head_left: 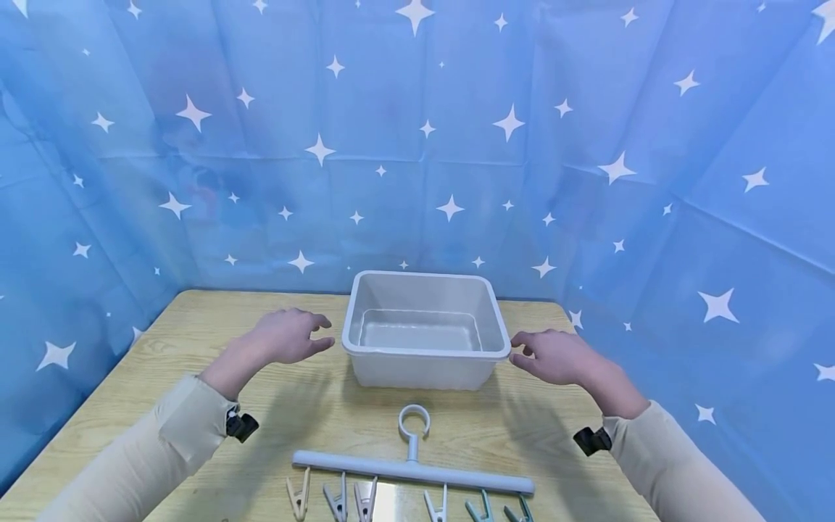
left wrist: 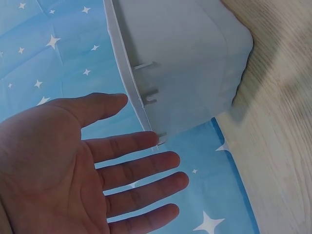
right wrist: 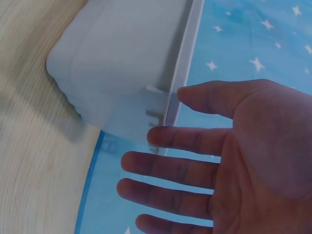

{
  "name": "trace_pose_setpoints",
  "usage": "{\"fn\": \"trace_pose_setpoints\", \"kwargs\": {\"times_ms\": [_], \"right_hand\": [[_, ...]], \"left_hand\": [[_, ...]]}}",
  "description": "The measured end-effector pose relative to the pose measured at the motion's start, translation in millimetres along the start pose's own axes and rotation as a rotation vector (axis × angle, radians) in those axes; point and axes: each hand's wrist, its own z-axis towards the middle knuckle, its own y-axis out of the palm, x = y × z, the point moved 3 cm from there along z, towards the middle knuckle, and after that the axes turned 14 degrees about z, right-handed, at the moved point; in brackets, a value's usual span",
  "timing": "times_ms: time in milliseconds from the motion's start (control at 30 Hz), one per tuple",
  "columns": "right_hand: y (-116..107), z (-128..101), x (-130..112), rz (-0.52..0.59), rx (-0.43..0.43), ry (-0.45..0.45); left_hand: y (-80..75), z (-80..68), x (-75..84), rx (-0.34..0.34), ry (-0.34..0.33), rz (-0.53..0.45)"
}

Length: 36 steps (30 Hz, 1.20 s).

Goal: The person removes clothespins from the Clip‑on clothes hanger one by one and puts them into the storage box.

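You face a light wooden table with blue star-printed backdrop cloth rising behind and beside it.

A wooden table stood enclosed on three sides by a blue cloth backdrop printed with white stars. Near the table's front edge lay a pale grey hanger bar with a ring hook at its middle, pointing toward the table's centre. Along the bar's near side hung a row of clothes pegs, some cream and some teal.
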Motion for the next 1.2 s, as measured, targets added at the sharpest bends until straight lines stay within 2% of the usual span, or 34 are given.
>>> {"fn": "trace_pose_setpoints", "kwargs": {"times_ms": [233,500,733,1000,1200], "right_hand": [[5,-2,-5,-0.022,-0.01,0.015],[19,-5,-6,-0.036,-0.101,0.03],[28,-4,-8,-0.053,-0.126,0.018],[36,-5,-13,-0.022,-0.142,-0.014],[47,-5,-16,0.022,-0.171,-0.034]], "left_hand": [[5.3,-1.3,5.2,-0.018,0.013,-0.006],[10.5,-3.7,11.1,-0.036,0.02,-0.007],[16.2,-3.7,15.1,-0.06,0.016,-0.011],[17.7,-5.6,20.3,-0.058,0.028,-0.015],[24.3,-8.2,26.4,-0.084,0.048,-0.026]]}}
